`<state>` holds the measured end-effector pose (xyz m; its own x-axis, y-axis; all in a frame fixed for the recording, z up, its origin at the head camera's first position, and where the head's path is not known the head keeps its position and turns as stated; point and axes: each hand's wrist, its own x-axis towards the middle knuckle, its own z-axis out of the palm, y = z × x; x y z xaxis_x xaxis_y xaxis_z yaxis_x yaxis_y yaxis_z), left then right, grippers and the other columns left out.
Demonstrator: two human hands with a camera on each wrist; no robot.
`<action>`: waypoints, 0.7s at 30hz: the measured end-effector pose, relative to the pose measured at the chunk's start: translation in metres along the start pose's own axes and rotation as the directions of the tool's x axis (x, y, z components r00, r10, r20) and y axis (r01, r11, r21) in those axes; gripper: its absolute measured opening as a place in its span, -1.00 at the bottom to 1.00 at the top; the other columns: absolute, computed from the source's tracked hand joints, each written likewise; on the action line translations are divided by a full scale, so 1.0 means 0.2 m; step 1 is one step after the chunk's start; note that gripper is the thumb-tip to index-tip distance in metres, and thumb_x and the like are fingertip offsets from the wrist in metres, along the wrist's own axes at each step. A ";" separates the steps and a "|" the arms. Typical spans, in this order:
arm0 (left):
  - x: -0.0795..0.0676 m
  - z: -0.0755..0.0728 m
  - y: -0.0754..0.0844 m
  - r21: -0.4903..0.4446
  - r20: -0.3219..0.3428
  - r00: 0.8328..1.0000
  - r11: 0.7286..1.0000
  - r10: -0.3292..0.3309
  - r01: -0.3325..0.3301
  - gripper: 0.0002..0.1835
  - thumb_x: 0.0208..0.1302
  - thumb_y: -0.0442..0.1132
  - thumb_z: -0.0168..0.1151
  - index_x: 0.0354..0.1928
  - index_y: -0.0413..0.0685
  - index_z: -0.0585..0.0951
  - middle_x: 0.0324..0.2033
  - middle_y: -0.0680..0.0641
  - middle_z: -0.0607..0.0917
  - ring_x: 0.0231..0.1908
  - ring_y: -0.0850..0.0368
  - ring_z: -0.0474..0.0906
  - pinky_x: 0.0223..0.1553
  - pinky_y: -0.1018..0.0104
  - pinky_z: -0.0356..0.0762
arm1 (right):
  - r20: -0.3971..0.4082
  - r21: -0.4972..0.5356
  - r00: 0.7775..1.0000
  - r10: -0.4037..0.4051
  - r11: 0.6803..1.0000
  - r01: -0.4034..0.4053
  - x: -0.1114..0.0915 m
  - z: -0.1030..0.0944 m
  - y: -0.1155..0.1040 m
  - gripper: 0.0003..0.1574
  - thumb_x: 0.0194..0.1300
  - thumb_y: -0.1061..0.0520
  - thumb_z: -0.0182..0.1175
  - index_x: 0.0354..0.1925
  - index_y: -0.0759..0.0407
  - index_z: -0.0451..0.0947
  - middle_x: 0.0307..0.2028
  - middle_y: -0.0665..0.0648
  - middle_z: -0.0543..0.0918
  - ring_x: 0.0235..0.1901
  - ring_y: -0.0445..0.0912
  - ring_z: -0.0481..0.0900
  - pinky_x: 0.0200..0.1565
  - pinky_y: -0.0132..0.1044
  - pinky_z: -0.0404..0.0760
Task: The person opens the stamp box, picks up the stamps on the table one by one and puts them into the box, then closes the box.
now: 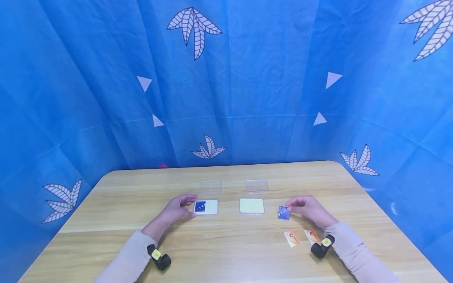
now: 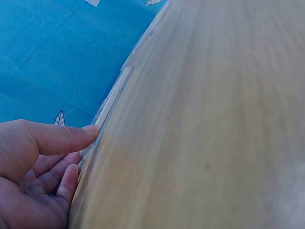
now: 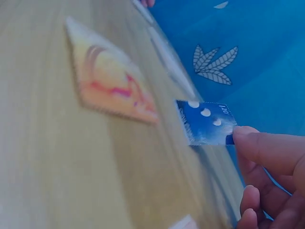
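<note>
At the table's right side my right hand (image 1: 308, 208) pinches a blue postage stamp (image 1: 283, 212) by its edge between thumb and finger. In the right wrist view the blue stamp (image 3: 207, 121) shows white round shapes, a perforated edge and a printed value. My left hand (image 1: 178, 208) grips the left end of a shallow white-lined plastic case (image 1: 211, 207), thumb at the near side. Another blue stamp (image 1: 199, 206) lies in that case's left half. In the left wrist view the left thumb (image 2: 71, 139) touches the case's edge (image 2: 114, 95).
A second shallow case (image 1: 251, 205), with a pale inside, lies between the hands. Two clear lids, a left lid (image 1: 210, 186) and a right lid (image 1: 256, 186), lie behind the cases. Two orange stamps rest near the right wrist: one stamp (image 1: 291, 238) and another stamp (image 1: 311, 236).
</note>
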<state>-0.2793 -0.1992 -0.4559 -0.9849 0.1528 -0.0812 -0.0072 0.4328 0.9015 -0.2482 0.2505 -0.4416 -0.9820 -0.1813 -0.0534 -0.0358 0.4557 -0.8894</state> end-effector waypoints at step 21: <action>0.00 -0.01 0.00 -0.002 0.006 1.000 1.000 0.009 -0.009 -0.32 -0.15 -0.46 0.43 0.15 -0.12 0.51 0.07 -0.13 0.59 0.11 -0.09 0.43 0.15 0.04 0.46 | 0.053 0.088 0.998 -0.019 0.996 0.014 0.10 0.08 -0.17 -0.57 0.18 0.12 0.26 -0.02 0.34 0.54 -0.10 0.17 0.66 -0.11 -0.09 0.54 -0.01 -0.22 0.48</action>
<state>-0.2785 -0.2003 -0.4550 -0.9839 0.1615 -0.0759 0.0009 0.4300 0.9028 -0.2639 0.2176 -0.4200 -0.9699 -0.2358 -0.0610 -0.0328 0.3745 -0.9266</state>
